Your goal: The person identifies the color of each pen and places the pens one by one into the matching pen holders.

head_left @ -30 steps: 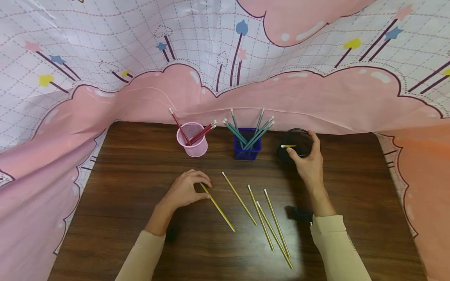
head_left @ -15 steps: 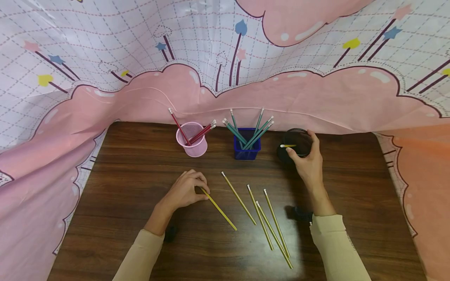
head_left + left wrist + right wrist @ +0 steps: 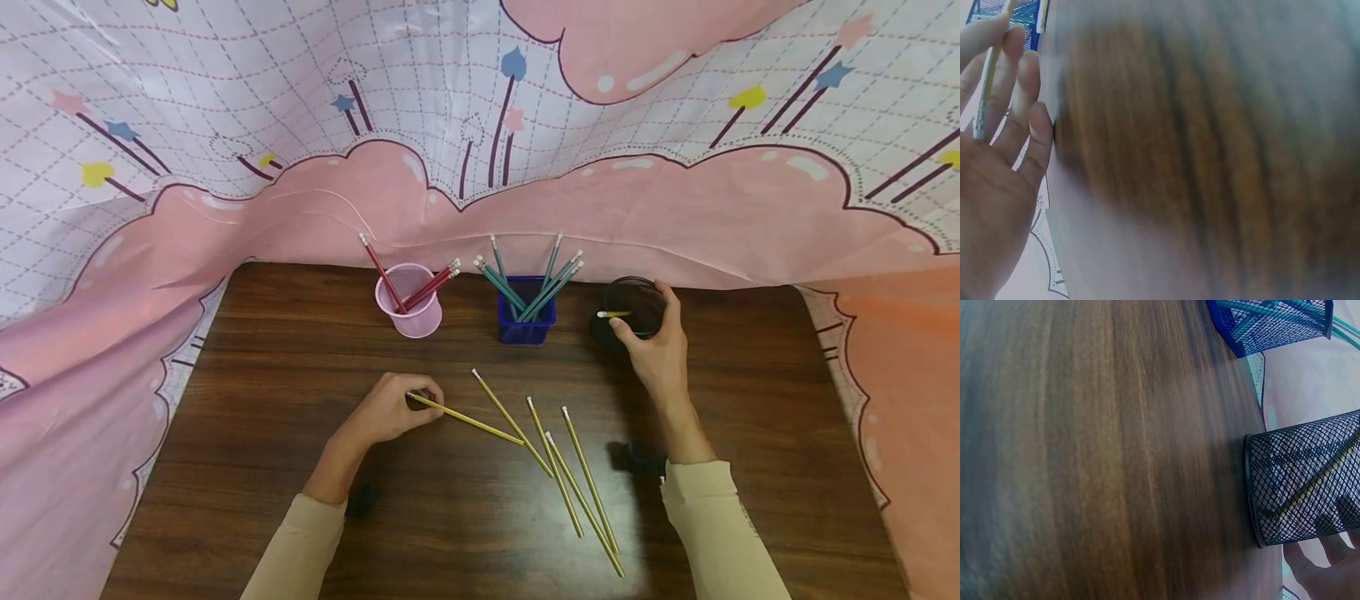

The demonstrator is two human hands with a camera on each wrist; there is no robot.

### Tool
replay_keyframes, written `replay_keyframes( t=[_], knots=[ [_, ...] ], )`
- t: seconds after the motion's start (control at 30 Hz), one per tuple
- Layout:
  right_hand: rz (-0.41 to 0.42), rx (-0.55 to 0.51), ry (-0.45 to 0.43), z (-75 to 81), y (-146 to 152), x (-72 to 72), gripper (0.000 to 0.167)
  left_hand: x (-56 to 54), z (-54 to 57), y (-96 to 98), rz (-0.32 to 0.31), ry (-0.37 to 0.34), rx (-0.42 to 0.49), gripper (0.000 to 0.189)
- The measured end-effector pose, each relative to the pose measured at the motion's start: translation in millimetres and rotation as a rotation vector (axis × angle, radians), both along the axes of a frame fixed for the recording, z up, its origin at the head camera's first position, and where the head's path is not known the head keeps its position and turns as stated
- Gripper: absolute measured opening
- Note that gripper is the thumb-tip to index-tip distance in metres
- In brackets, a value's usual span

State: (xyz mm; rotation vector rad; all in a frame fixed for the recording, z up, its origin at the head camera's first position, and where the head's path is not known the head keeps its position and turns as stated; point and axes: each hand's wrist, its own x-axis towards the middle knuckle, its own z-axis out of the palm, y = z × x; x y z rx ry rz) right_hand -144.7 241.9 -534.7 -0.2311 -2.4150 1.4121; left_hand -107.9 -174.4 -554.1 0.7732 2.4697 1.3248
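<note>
A thin yellow pencil [image 3: 480,425] is pinched by the left hand [image 3: 390,410], near loose yellow pencils [image 3: 591,480] on the brown wooden worktop [image 3: 247,400]; it should be lifted clear. The round black mesh cup [image 3: 1310,462], gripped by the right hand [image 3: 662,354], should be kept steady.

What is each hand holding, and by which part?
The left hand pinches a yellow pencil toward its eraser end; the right hand grips the black mesh cup around its side, near the rim.
</note>
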Motion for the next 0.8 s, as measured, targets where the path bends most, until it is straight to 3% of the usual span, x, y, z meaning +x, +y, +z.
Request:
replay_keyframes(
  t=[0.13, 0.37, 0.57, 0.7, 0.8],
  knots=[
    [0.001, -0.008, 0.005, -0.1, -1.5, -1.5, 0.083, 1.0, 0.8, -2.0, 0.017, -0.057, 0.055, 0.021],
    [0.005, -0.022, 0.008, -0.8, -3.5, -3.3, 0.083, 1.0, 7.8, -4.0, 0.043, -0.024, 0.160, 0.023],
    [0.005, -0.021, 0.008, -3.5, -3.7, -1.4, 0.083, -1.9, 20.1, 0.2, 0.106, -0.014, 0.168, 0.019],
    [0.002, -0.032, 0.021, -3.5, -3.0, -0.1, 0.082, -7.2, 28.6, 6.2, 0.127, -0.073, 0.176, 0.012],
    [0.001, -0.034, 0.024, -2.6, -2.2, 0.3, 0.082, -9.0, 43.2, 12.2, 0.115, -0.113, 0.203, 0.008]
  ],
)
